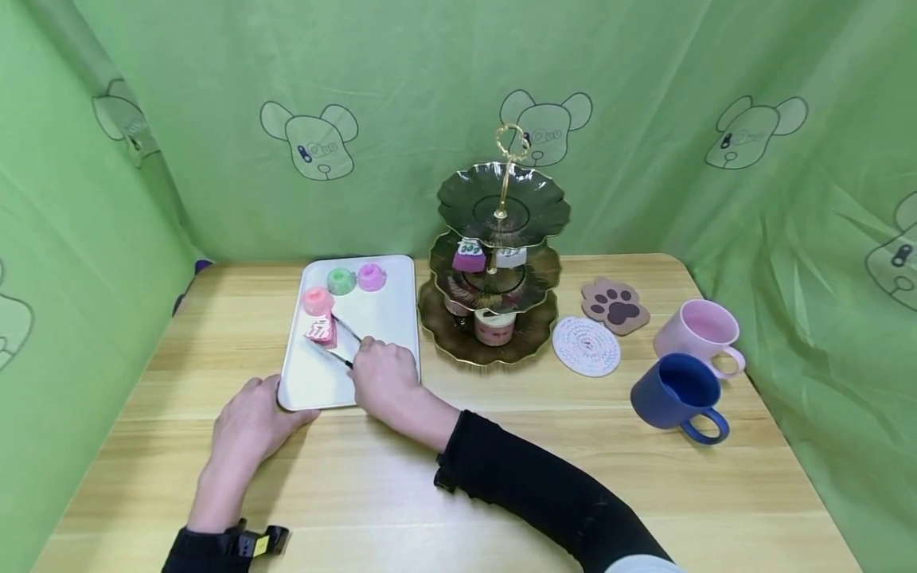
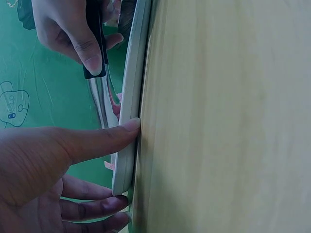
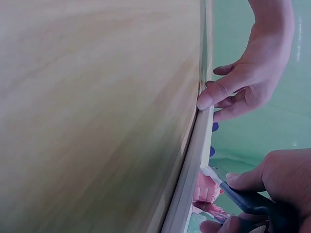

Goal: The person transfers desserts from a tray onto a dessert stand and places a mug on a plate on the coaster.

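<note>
From far off, I watch the right hand [image 1: 387, 374] hold the tongs [image 3: 245, 198] by their dark handle. The tongs' long way runs far and left, out to the pink cake piece [image 1: 325, 334]. That piece lies on the left part of the white tray [image 1: 383, 334], far and left of the right hand, between the two tong tips. I cannot tell if both tips touch it. It looks short and chunky, so I cannot make out a long side. The right hand is nearer to it than the left hand [image 1: 254, 418], which holds the tray's near left corner, thumb on the near edge, fingers at the left side.

Just past the pink piece sits a pink ring [image 1: 318, 301], with a green ring [image 1: 341, 281] and a purple ring [image 1: 371, 277] farther off to the right.

Right of the tray I see a dark stand [image 1: 458, 207] with three plates. A purple cake piece [image 1: 469, 263] is on the middle one.

The pink piece's white top has pink marks and the purple one's has green marks, but I cannot read them. The green curtain [image 1: 430, 79] shows bear heads with letters too small to read.
</note>
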{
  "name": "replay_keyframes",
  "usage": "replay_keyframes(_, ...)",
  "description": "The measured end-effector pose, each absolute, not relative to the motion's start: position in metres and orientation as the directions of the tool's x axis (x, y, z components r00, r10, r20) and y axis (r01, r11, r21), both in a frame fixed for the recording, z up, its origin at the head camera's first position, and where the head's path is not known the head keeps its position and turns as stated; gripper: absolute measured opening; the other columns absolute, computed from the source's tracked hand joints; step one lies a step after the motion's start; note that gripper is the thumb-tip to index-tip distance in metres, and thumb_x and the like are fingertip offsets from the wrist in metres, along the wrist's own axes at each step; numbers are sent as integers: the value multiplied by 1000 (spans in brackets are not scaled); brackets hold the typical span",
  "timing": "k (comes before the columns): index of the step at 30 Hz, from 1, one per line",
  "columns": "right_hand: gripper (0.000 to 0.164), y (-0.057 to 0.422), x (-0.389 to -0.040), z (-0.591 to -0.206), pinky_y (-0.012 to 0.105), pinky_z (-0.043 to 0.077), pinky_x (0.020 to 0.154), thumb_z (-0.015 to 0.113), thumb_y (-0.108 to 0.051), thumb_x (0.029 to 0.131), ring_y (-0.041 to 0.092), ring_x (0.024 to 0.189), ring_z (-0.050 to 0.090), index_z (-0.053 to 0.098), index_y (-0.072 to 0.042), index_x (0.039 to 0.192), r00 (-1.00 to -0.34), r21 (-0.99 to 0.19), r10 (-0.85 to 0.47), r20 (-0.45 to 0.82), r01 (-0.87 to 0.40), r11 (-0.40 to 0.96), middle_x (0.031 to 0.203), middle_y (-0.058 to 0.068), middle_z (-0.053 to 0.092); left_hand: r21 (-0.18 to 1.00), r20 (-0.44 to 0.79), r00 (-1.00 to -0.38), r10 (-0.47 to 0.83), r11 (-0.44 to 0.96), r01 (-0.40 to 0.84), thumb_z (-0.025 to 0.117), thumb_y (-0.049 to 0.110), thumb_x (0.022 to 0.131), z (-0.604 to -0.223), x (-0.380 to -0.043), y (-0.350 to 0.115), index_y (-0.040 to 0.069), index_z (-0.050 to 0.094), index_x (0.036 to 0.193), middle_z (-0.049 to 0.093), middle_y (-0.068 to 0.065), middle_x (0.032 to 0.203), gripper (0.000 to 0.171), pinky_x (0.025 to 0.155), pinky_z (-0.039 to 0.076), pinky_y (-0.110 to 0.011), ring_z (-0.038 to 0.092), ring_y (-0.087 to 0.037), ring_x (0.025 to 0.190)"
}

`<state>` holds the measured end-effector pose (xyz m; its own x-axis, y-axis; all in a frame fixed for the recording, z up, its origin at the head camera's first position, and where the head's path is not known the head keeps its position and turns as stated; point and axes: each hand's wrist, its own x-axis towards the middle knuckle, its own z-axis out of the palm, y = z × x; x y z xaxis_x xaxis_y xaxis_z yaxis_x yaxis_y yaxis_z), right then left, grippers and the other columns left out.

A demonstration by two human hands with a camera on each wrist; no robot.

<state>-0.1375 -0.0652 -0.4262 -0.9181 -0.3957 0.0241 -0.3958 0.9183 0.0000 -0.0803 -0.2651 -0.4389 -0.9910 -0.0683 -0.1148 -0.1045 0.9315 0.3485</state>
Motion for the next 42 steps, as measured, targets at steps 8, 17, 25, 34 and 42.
replay_keyframes(8, 49, -51, -133, -418, 34, 57, 61, 66, -55, 101, 20, 76, 72, 68, -8, 113, -915, -16, -404, 12, -404, 915, 88, 0, 70, 347, -126, -990, -70, 931, -110, 90, 46, 81, -439, -78, -267, -9, 64, 128, 65, -29, 105, 77, 74, 53, -58, 64, -45, 95)
replay_keyframes(17, 52, -21, -123, -386, 36, 55, 56, 64, -58, 101, 23, 72, 70, 68, -7, 114, -918, -32, -396, -16, -395, 918, 85, 2, 69, 344, -144, -987, -76, 931, -121, 88, 47, 83, -439, -78, -268, -9, 62, 133, 64, -32, 112, 80, 78, 52, -61, 63, -49, 102)
replay_keyframes(25, 51, 23, -112, -345, 36, 53, 51, 65, -54, 102, 27, 69, 70, 69, -5, 115, -893, -52, -440, 96, -446, 894, 83, 6, 69, 344, -123, -990, -70, 933, -109, 88, 48, 82, -435, -78, -270, -9, 62, 132, 64, -34, 113, 79, 79, 51, -64, 62, -52, 104)
replay_keyframes(34, 61, 67, -95, -313, 42, 56, 51, 66, -49, 103, 31, 72, 72, 66, 2, 137, -863, -50, -451, 227, -473, 880, 91, 11, 75, 343, -145, -988, -60, 933, -107, 88, 50, 83, -433, -81, -273, -10, 61, 133, 63, -35, 115, 82, 79, 51, -63, 61, -52, 105)
replay_keyframes(42, 58, 104, -85, -298, 44, 55, 50, 69, -45, 102, 33, 69, 72, 68, 4, 133, -862, -55, -438, 257, -465, 884, 88, 14, 75, 349, -132, -990, -44, 933, -88, 89, 48, 82, -436, -79, -266, -10, 63, 130, 65, -34, 113, 81, 80, 52, -64, 62, -53, 104)
